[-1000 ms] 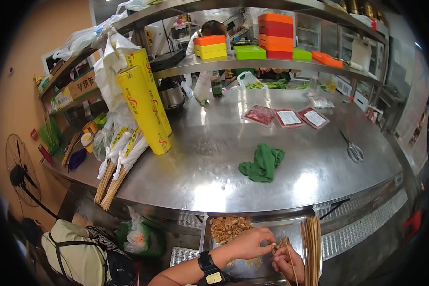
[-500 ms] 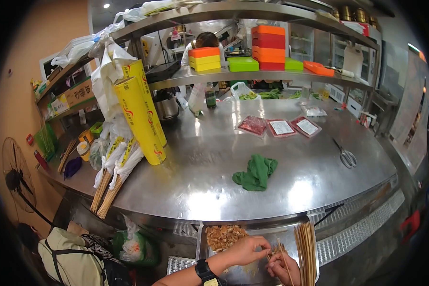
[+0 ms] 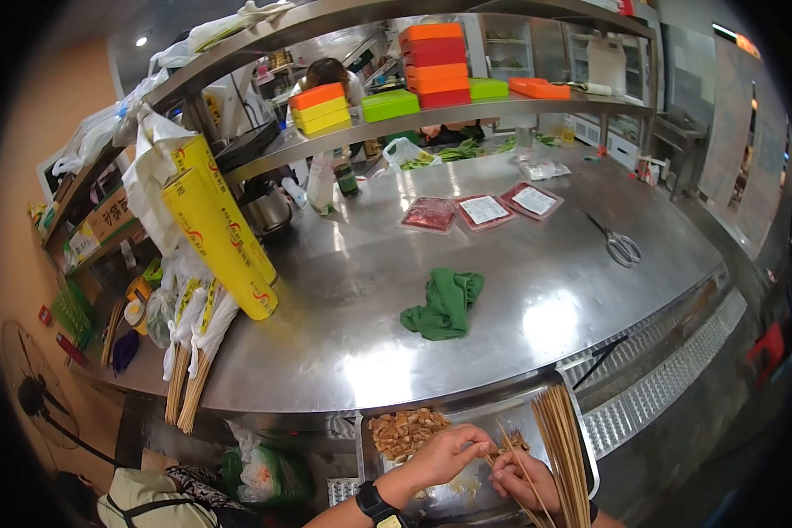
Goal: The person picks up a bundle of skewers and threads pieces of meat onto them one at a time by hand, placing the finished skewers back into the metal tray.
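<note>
Over a metal tray [image 3: 360,466] at the bottom of the view, my two hands work close together. My right hand [image 3: 526,482] is closed around thin bamboo skewers [image 3: 521,466], which point up and to the left. Fingertips of my left hand [image 3: 449,456] pinch together beside the skewer tips; what sits between them is too small to make out. Brown chopped food pieces [image 3: 407,431] are heaped in the tray's left part. Along its right side lies a thick bundle of bamboo skewers [image 3: 561,449]. Small pale scraps lie on the tray floor below my hands.
Behind the tray, a steel table holds a green cloth [image 3: 444,304], scissors [image 3: 622,248], several packs of red meat [image 3: 484,211] and yellow film rolls [image 3: 224,238]. Wrapped skewers [image 3: 189,378] overhang its left edge. A person [image 3: 163,497] is at lower left; another is behind the shelf.
My view has tilted and turned, shifting the table and shelf leftward in the picture. My hands stay together at the skewer tips, the left still pinching and the right still gripping.
</note>
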Demonstrator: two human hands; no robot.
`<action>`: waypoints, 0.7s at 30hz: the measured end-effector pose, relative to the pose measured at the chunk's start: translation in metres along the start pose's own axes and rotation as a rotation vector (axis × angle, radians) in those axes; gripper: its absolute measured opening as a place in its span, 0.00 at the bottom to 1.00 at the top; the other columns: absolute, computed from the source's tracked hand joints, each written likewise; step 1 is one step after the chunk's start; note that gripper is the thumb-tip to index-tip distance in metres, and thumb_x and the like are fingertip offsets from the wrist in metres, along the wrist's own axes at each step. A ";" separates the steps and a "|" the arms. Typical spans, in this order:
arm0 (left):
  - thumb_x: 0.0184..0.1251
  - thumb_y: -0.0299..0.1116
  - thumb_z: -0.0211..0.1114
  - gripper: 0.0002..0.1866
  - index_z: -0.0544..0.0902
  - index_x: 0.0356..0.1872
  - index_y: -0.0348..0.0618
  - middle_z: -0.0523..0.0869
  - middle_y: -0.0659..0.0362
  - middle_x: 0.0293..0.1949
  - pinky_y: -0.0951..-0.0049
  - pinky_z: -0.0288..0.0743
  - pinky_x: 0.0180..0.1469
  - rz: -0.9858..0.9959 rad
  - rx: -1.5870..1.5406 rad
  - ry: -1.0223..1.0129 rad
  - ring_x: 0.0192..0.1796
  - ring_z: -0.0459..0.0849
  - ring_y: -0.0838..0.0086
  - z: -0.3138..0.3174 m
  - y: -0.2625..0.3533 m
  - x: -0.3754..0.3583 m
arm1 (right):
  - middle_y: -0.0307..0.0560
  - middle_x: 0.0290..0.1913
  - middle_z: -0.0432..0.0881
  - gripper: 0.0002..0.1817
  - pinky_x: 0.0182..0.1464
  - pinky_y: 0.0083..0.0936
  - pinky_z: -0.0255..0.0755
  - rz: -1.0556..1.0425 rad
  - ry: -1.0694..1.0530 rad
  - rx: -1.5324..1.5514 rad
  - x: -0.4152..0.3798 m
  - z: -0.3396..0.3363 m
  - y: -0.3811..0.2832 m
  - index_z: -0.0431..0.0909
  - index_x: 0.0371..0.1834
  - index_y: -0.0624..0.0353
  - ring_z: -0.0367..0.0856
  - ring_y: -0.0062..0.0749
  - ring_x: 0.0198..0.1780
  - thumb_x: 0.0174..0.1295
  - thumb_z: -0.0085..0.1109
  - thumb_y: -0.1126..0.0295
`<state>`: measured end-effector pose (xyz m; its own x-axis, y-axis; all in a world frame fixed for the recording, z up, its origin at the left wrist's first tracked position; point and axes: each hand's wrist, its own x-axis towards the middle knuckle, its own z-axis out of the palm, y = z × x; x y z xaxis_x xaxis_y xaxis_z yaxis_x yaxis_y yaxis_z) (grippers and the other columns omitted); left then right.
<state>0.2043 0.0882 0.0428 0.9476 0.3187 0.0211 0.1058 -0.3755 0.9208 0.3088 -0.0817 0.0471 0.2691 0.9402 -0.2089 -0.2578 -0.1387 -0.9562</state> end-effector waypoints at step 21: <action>0.59 0.28 0.64 0.05 0.81 0.32 0.37 0.84 0.58 0.35 0.75 0.73 0.43 0.003 -0.328 0.438 0.39 0.81 0.74 -0.007 0.003 0.002 | 0.38 0.26 0.73 0.06 0.32 0.13 0.65 0.026 -0.045 -0.040 -0.002 -0.001 -0.012 0.66 0.40 0.62 0.70 0.16 0.28 0.65 0.48 0.71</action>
<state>0.2039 0.0940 0.0487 0.7262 0.6771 0.1193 -0.0625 -0.1078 0.9922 0.3126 -0.0820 0.0585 0.2210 0.9490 -0.2249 -0.2266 -0.1743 -0.9583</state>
